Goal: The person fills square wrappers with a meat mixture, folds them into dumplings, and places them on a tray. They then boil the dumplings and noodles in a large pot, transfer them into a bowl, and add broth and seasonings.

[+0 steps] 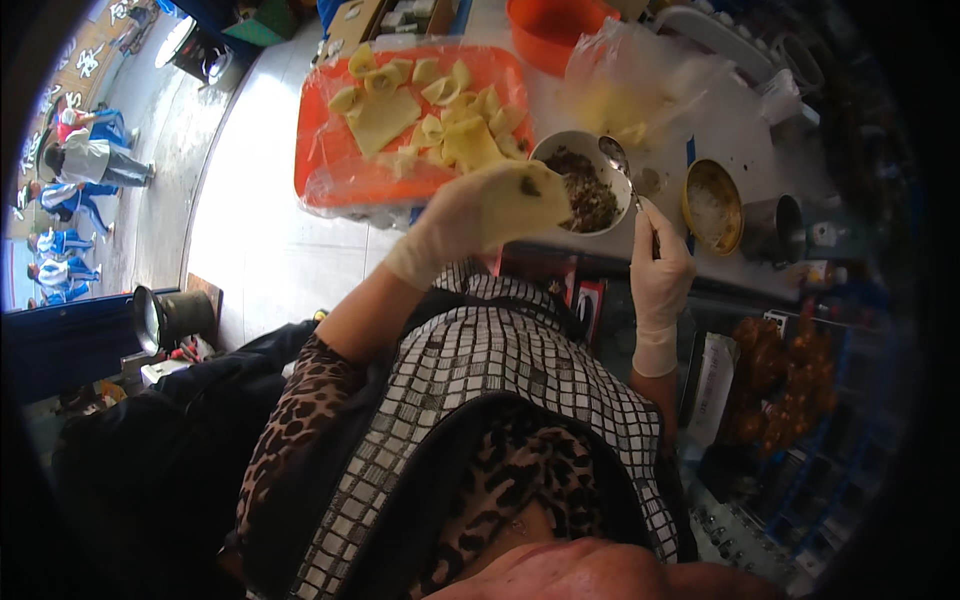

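My left hand (450,217), in a pale glove, holds a thin yellowish dough wrapper (510,214) with a small dab of dark filling on it. It hovers by the near left side of a white bowl (571,136) and covers part of it. Inside the bowl lies dark minced filling (592,199) with green bits. My right hand (662,262), also gloved, grips the handle of a metal spoon (613,154), whose head is over the bowl's right rim. Folded dumplings (442,88) and a flat wrapper (384,124) lie on a plastic-lined orange tray (309,142) to the left.
Beyond the bowl are a clear plastic bag (600,60) with yellowish pieces and an orange basin (559,37). On the right stand a yellow bowl (737,225) with whitish contents and a metal cup (761,229). Several people (97,157) are outside at far left.
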Motion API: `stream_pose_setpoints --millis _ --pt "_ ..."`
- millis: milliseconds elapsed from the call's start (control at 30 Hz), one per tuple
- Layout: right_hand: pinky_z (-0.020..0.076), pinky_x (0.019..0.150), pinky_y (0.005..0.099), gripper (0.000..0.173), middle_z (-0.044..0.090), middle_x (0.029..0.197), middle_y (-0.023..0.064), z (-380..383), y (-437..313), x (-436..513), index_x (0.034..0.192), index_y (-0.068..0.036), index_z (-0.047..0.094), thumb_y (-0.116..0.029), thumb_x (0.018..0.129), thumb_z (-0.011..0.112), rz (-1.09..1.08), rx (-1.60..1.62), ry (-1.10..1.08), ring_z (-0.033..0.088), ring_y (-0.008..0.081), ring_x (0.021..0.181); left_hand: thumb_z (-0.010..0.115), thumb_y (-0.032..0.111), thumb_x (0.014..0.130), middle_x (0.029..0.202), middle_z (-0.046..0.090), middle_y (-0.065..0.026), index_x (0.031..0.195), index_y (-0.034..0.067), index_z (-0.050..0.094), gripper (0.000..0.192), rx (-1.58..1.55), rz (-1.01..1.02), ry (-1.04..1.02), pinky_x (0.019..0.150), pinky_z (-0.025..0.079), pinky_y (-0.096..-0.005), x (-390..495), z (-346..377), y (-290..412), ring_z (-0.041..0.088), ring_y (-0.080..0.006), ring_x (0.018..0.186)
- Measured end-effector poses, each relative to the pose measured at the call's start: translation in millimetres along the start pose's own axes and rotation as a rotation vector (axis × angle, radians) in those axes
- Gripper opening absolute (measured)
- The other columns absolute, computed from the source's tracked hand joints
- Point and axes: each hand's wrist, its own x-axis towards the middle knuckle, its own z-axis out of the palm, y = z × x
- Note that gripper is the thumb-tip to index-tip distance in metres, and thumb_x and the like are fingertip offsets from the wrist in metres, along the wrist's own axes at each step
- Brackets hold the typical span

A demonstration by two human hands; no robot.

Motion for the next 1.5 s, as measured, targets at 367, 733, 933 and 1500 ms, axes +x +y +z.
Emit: stream_pose_setpoints --millis 367,733,933,1500 --pt "0.0547 0.062 0.0418 0.012 0.071 0.077 0.0148 44.0 -27.1 37.4 0.092 -0.009 0.074 -0.017 0.095 0.067 -0.111 -0.267 -0.37 0.071 0.0325 0.07 0.083 0.011 0.083 0.12 0.07 -0.0079 0.132 0.006 0.061 0.054 0.235 0.035 0.264 0.095 0.053 -0.0319 -57.1 -5.0 -24.9 0.067 -0.0174 0.109" --pt "0.0564 0.063 0.0431 0.018 0.069 0.075 0.0209 117.6 -11.5 69.4 0.081 -0.004 0.074 -0.013 0.085 0.06 -0.218 -0.4 -0.675 0.07 0.0359 0.069 0.08 0.007 0.083 0.126 0.067 -0.0144 0.136 0.005 0.057 0.058 0.326 0.154 0.442 0.098 0.054 -0.0347 -39.3 -14.5 8.0 0.067 -0.025 0.113" --pt "0.0346 0.041 0.0253 0.022 0.05 0.051 -0.0014 88.2 24.4 103.4 0.082 -0.002 0.071 -0.02 0.093 0.064 0.561 0.217 -0.938 0.045 0.0078 0.042 0.076 0.015 0.09 0.114 0.068 -0.0097 0.129 0.005 0.063 0.043 0.281 0.089 0.425 0.09 0.052 -0.0302 -30.1 -39.1 11.3 0.065 -0.0175 0.102" --pt "0.046 0.051 0.0369 0.02 0.066 0.069 0.0093 -27.2 -33.4 3.7 0.109 -0.007 0.076 -0.005 0.089 0.073 -0.222 -0.129 -0.04 0.061 0.0249 0.054 0.064 0.021 0.094 0.131 0.065 -0.0028 0.132 0.014 0.061 0.04 0.374 0.384 0.317 0.095 0.054 -0.0275 20.6 -17.2 -21.0 0.065 -0.0199 0.116"
